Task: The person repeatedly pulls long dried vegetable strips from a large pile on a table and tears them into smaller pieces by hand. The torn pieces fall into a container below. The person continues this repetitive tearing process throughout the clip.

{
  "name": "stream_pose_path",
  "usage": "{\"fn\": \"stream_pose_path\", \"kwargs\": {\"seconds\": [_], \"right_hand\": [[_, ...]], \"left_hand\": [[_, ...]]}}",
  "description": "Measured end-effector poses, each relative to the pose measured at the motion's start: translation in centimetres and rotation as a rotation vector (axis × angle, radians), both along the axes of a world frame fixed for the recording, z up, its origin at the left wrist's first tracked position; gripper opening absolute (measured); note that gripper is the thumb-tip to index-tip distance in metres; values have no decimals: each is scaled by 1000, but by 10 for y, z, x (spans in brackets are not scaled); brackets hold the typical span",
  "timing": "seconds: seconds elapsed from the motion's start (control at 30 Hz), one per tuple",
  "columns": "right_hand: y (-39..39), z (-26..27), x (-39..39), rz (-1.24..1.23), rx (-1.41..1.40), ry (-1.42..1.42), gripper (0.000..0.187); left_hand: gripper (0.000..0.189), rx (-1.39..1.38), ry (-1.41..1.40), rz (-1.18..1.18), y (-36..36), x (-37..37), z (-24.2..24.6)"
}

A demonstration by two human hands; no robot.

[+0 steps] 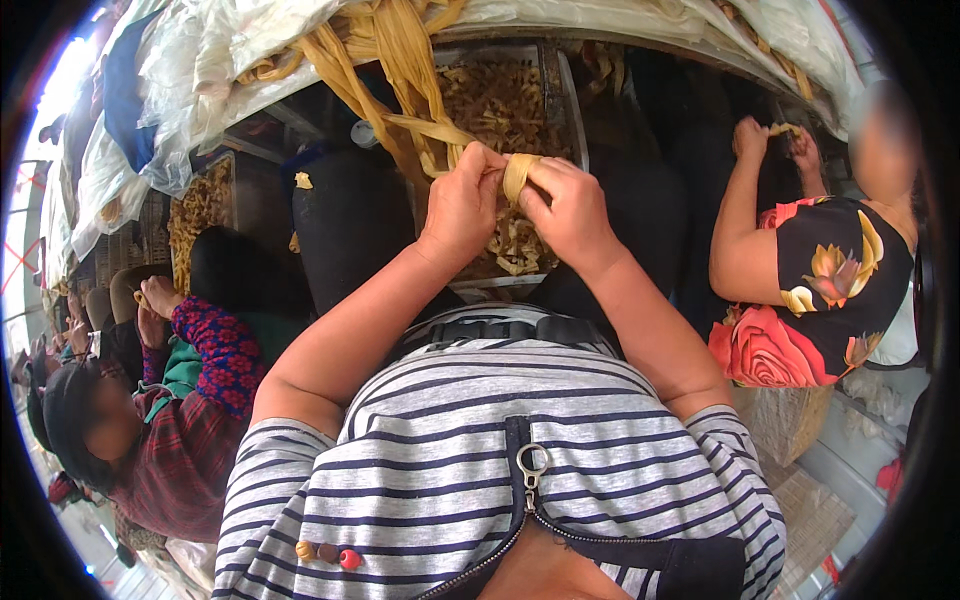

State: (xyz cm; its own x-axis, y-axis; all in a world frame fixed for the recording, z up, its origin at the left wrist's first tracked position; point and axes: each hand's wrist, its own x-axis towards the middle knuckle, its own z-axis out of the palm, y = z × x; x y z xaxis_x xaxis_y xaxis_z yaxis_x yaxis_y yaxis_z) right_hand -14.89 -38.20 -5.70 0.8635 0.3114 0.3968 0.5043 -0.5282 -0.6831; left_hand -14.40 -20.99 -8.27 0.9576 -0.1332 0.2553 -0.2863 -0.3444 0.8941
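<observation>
A soft yellow strip, apparently of tofu skin, is looped (516, 180) around the fingers of my right hand (571, 214). My left hand (463, 206) pinches the strip close beside that loop, fingertips nearly touching those of the right. Long yellow strips (409, 64) hang from the table edge down to the left hand. Below both hands, between the knees, a pale-rimmed tray (574, 112) holds many short knotted yellow pieces (495, 90). The fingers hide part of the strip and its ends.
Plastic sheeting (225, 45) drapes over the table ahead. A small yellow scrap (303, 180) rests on my left thigh. Co-workers sit close on both sides, one in a floral top (840, 270), another in a plaid garment (180, 465). Another tray of yellow pieces (202, 210) lies at left.
</observation>
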Motion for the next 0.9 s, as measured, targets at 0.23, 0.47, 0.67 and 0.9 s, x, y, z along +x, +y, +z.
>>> {"fn": "stream_pose_path", "kwargs": {"seconds": [0.23, 0.47, 0.67, 0.9], "right_hand": [[-11, -21, 38, 0, 106, 296, 16], [-4, -31, 53, -116, 550, 182, 11], [-26, -42, 104, -194, 753, 537, 12], [-37, -52, 136, -122, 800, 603, 15]], "left_hand": [[29, -38, 373, -149, -13, 28, 20], [22, -706, 1008, -255, -3, 56, 5], [22, -548, 898, -68, 19, 80, -3], [17, -203, 610, 111, 28, 118, -6]]}}
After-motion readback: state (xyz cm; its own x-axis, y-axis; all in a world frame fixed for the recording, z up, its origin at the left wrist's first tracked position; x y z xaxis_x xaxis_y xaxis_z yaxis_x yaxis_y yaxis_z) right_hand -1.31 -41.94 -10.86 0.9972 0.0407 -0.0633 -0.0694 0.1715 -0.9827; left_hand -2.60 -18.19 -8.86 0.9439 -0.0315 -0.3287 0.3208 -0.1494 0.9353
